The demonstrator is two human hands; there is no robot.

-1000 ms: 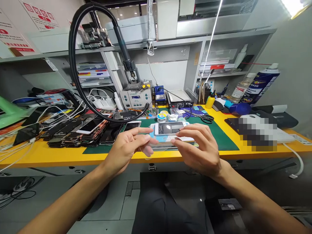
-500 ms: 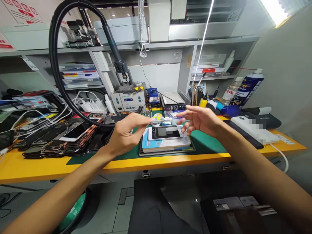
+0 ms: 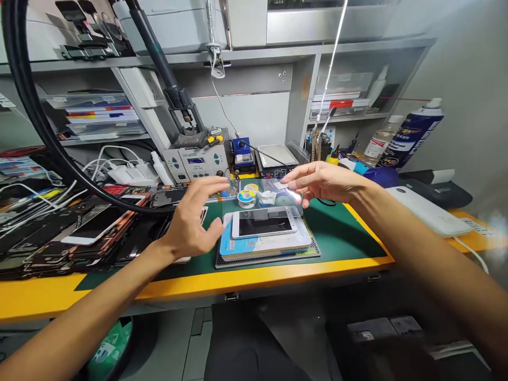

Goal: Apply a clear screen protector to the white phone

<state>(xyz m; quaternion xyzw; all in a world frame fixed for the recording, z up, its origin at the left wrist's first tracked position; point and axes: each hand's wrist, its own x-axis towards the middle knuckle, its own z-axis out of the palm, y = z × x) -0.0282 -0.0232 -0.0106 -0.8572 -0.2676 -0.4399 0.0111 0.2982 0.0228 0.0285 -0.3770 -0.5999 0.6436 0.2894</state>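
Two hands over desk (image 3: 278, 275). Nearest: left hand (image 3: 190, 222), fingers spread, pinching left end of clear film (image 3: 262, 191). Phone (image 3: 264, 222) just below film, long axis left-right. Farther: right hand (image 3: 323, 182) pinching film's right end.

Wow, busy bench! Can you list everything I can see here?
white phone: one, on a blue-and-white pad, centre of the green mat
clear film: one, transparent, held above the phone
phones and screens pile: many, dark, left on the yellow bench
soldering station: one, grey, at the back
spray can: one, blue, back right
black hose: one, looping at left
left hand: one, fingers spread, at the film's left end
right hand: one, pinching the film's right end
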